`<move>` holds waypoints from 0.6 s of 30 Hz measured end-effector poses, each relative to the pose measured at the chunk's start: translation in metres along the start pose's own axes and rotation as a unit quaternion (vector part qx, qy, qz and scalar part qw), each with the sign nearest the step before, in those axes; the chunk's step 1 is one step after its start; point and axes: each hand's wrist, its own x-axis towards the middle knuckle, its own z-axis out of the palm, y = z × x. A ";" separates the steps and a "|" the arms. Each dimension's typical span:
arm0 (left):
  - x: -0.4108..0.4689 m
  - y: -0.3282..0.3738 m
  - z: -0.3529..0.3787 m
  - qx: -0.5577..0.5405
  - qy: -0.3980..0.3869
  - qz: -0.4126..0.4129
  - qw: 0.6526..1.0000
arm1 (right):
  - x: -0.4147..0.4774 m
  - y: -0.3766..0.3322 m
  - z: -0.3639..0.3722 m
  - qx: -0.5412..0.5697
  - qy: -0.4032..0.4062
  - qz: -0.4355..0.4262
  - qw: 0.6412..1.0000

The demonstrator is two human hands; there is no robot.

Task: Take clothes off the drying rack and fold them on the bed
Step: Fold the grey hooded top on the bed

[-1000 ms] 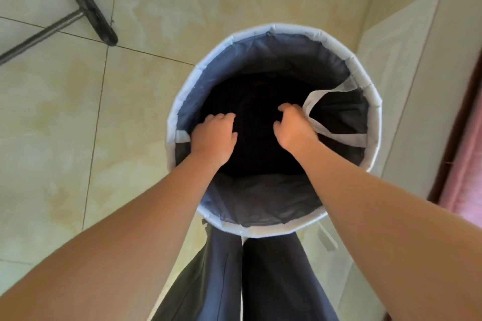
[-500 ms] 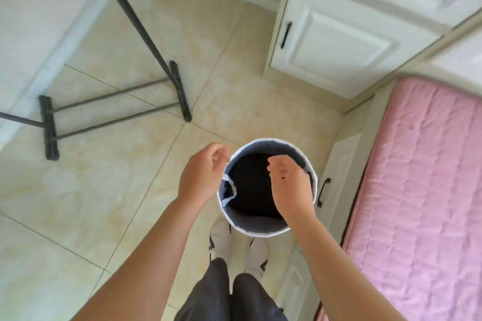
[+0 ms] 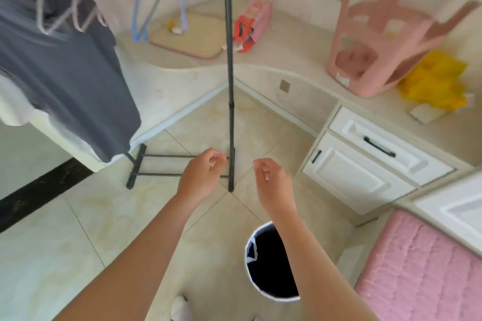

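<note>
Both hands are out in front over the tile floor and holding nothing: the left hand and right hand each have loosely curled, relaxed fingers with a gap of bare floor between them.

Room to move: a wide stretch of tile on the left. The drying rack has its dark pole straight ahead, and its foot bars lie on the floor just past the left hand. On the right it's tighter, with the white cabinet and its black handles, then the pink quilted bed at the lower right corner.

The task's clothes: a grey t-shirt hangs at upper left, well apart from both hands. It has a pale zigzag print, too blurred to read. A few blue hangers dangle further along.

Containers: a round laundry basket with a white rim sits on the floor under the right forearm, just beside the bed. The inside is just dark, so I can't tell what's in it.

Behind the rack, the curved cream surface carries an upturned pink stool, something yellow beside it, a red-and-pink packet whose lettering isn't legible, and a beige board.
</note>
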 end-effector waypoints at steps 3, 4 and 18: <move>-0.005 -0.009 -0.059 -0.018 0.045 -0.009 0.999 | 0.003 -0.054 0.021 -0.007 -0.024 -0.048 0.999; -0.005 -0.013 -0.075 -0.021 0.057 -0.011 0.998 | 0.004 -0.068 0.028 -0.009 -0.032 -0.054 0.998; 0.019 -0.121 -0.352 -0.020 0.157 -0.003 0.987 | 0.027 -0.279 0.215 -0.018 -0.070 -0.141 0.987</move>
